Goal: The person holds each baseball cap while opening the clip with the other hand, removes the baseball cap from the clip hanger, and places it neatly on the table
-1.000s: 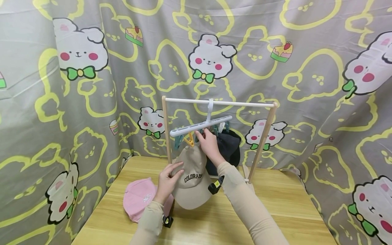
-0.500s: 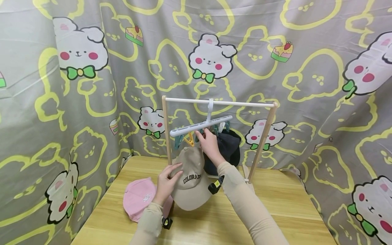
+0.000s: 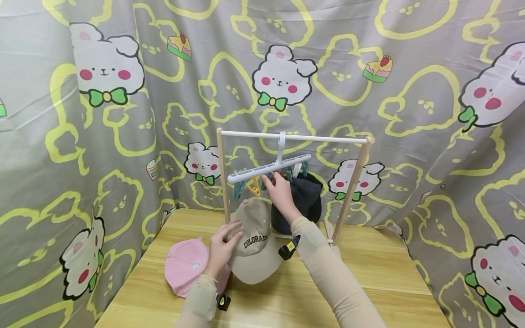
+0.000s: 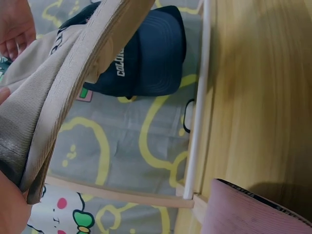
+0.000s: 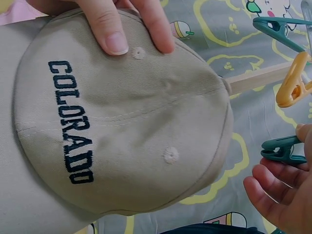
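Note:
My left hand (image 3: 223,248) holds a beige baseball cap (image 3: 252,223) lettered COLORADO by its side, brim down; the right wrist view shows its thumb and a finger over the crown. The cap's top is just below a yellow clip (image 5: 296,68), apart from it. My right hand (image 3: 283,196) is at a light blue clip hanger (image 3: 254,174), and in the right wrist view it pinches a teal clothespin (image 5: 280,152) between thumb and fingers. Beside it on the hanger is a dark navy cap (image 3: 305,200), partly behind the right hand.
The hanger hooks over the white bar (image 3: 324,138) of a wooden rack (image 3: 352,196) on the table (image 3: 369,282). A pink cap (image 3: 184,266) lies at the left, partly behind the left forearm. A patterned curtain (image 3: 340,27) surrounds the table.
My left hand has lowered the beige cap slightly and shifted it left, away from the yellow clip. My right hand stays at the hanger.

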